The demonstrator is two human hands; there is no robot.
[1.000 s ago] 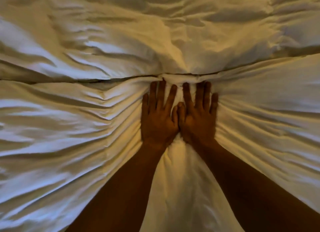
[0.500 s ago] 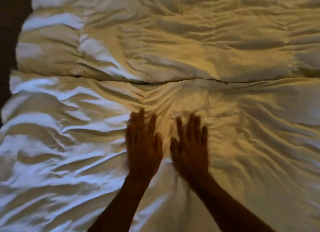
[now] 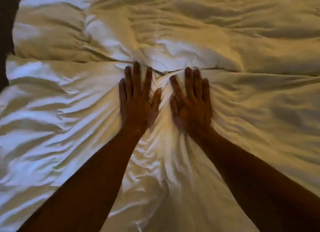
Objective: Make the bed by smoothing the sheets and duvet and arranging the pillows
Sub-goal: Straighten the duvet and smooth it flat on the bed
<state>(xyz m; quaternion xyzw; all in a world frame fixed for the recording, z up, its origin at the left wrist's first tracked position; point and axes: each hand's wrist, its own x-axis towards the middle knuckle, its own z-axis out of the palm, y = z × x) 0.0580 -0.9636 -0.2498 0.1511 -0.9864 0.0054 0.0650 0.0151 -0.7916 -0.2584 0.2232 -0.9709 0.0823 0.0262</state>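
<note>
A wrinkled white sheet [image 3: 52, 121] covers the near part of the bed. Beyond it lies a puffy white duvet [image 3: 190, 32], its folded edge running across the view. My left hand [image 3: 138, 102] presses flat on the sheet, palm down, fingers spread, fingertips touching the duvet's edge. My right hand [image 3: 192, 103] lies flat beside it, a small gap apart, fingers also at the edge. Cloth bunches into a ridge between the two hands, and creases fan out from them. No pillow is in view.
The bed's left edge [image 3: 10, 62] shows at the far left, with dark floor or shadow beyond it. Bedding fills the rest of the view.
Both hands slid back toward me half a second ago, then pushed forward again to the duvet's edge, now set slightly apart. The view shifted right, showing the bed's left edge.
</note>
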